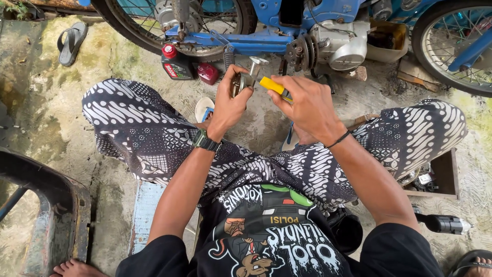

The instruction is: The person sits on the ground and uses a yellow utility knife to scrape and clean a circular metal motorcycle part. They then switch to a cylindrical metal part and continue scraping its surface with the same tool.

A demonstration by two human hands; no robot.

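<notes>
Fingers of your left hand wrap a small metal part, hiding most of it. Your right hand is closed on a yellow-handled tool; its tip is hidden at the part. Blue motorcycle just beyond, oil bottle left; little room ahead.

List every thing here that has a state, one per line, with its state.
left hand: gripping a small metal part
right hand: holding a yellow-handled tool against the part
oil bottle: upright, red cap on
blue motorcycle: parked, engine exposed
sandal: lying flat
</notes>
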